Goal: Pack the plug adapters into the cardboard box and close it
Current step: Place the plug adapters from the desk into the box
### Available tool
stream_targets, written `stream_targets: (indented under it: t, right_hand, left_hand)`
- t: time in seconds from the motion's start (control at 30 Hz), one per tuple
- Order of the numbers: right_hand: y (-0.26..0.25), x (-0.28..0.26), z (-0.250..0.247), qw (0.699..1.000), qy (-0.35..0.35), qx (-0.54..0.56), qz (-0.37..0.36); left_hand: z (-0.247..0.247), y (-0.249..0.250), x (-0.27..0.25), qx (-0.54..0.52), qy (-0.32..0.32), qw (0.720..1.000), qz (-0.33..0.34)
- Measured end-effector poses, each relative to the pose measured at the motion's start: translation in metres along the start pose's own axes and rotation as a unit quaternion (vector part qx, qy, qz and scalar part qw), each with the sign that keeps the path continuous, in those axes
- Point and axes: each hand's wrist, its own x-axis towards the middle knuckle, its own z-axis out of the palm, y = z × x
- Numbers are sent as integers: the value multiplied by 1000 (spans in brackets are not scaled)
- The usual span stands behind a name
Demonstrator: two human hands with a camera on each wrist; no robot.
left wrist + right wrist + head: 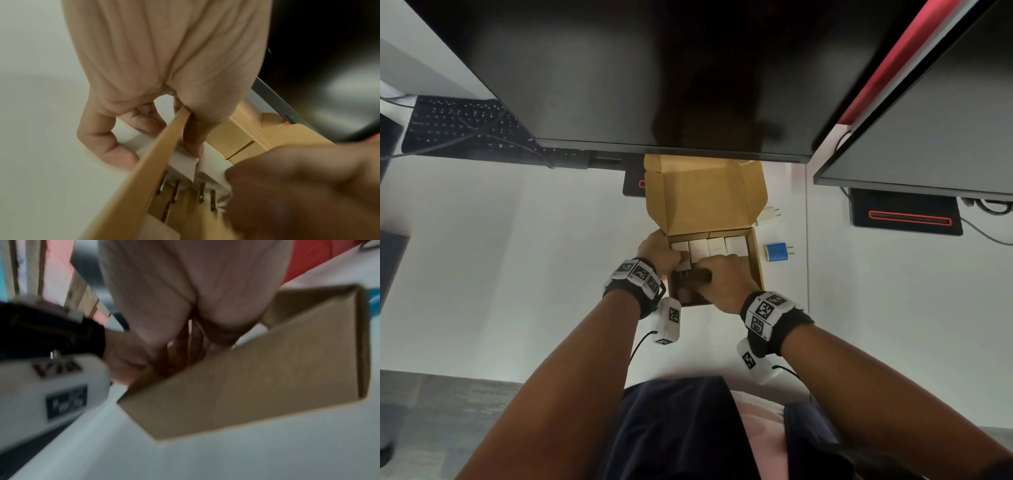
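Observation:
The cardboard box (756, 263) stands on the white table with its lid (705, 195) raised. A row of white plug adapters (736, 245) fills its far side, prongs pointing toward me. My left hand (659, 251) straddles the box's left wall (156, 162): curled fingers outside, thumb inside on the leftmost adapter (183, 160). My right hand (726, 277) reaches into the box and holds the second white adapter (213, 165) by its side. The right wrist view shows the box's outer wall (246, 386) hiding those fingers. A blue adapter (775, 252) and another white adapter (768, 214) lie right of the box.
A large dark monitor (654, 85) overhangs the far end of the box, and a second monitor (928, 137) is at the right with its black base (907, 216). A black keyboard (458, 123) lies far left. The table's near edge runs by my lap.

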Motion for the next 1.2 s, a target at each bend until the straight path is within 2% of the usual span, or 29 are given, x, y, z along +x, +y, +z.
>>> stream_targets:
  t: [0.1,0.2,0.27,0.37,0.57,0.67,0.77,0.83,0.9,1.0,1.1,1.2]
  right_hand:
    - [2,-10,-30,993,111,16,-24]
    - [22,-13,-68,972,235,2,18]
    - [41,-6,-87,969,230,-37,85]
    - [61,16,-100,968,158,-121,152]
    - [75,51,-96,963,90,-209,142]
    - [78,48,-92,967,125,-190,114]
    - [75,32,-87,969,211,-87,95]
    - [65,16,-82,961,273,-7,43]
    - [45,-3,-72,955,291,42,-34]
    - [12,-28,-46,961,251,25,-114]
    - [3,-32,-18,984,103,-12,-147]
    - [1,-17,-9,988,-39,-94,-118]
  left_hand:
    - [-4,-5,4,-24,-14,1000,-10]
    - [-14,6,-16,-61,-19,997,-35]
    - [-20,7,-20,-80,-17,996,-45]
    - [-23,3,-17,-105,-11,993,-57]
    - [-19,-3,-14,-112,1,992,-50]
    - [-18,-5,-14,-107,-2,993,-45]
    - [-17,-7,-14,-107,5,993,-40]
    - [-14,-8,-14,-105,10,994,-35]
    - [-13,-9,-14,-102,15,994,-30]
    - [-11,-10,-14,-95,19,995,-24]
    - [-10,-9,-15,-91,27,995,-21]
    - [-10,-9,-17,-86,29,996,-17]
